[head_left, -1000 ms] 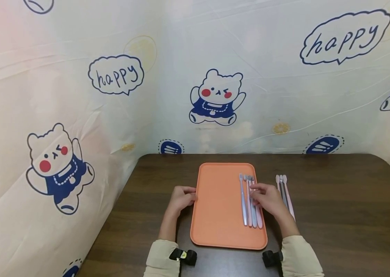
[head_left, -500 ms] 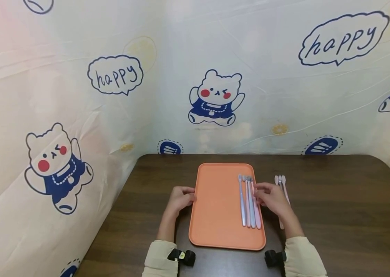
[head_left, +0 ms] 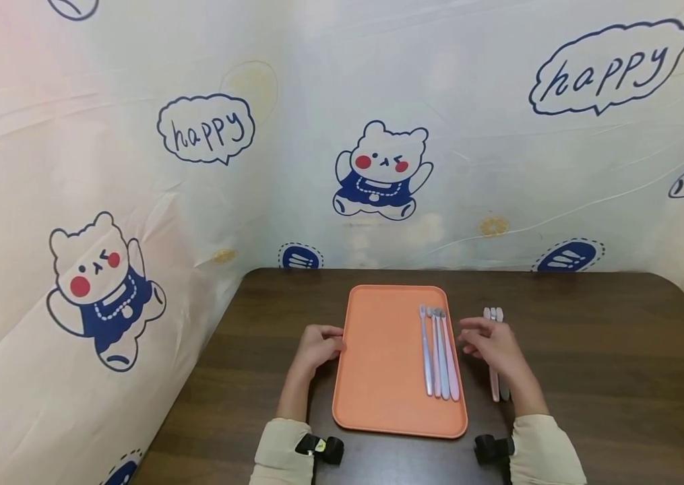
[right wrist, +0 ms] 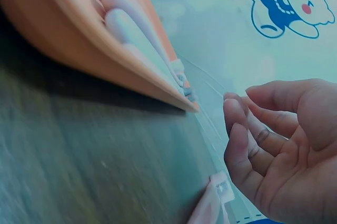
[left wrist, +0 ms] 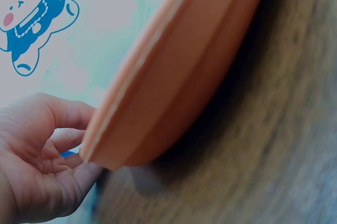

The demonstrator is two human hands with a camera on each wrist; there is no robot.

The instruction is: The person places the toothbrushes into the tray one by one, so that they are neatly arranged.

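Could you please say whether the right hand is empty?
Empty: the right hand is beside the tray, nothing between its fingers.

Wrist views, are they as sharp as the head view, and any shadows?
No: in the head view, the tray looks crisp; in the left wrist view, the table is blurred, with dark shadow beneath the tray; in the right wrist view, it is blurred and shadowed too, while the right hand looks clearer.
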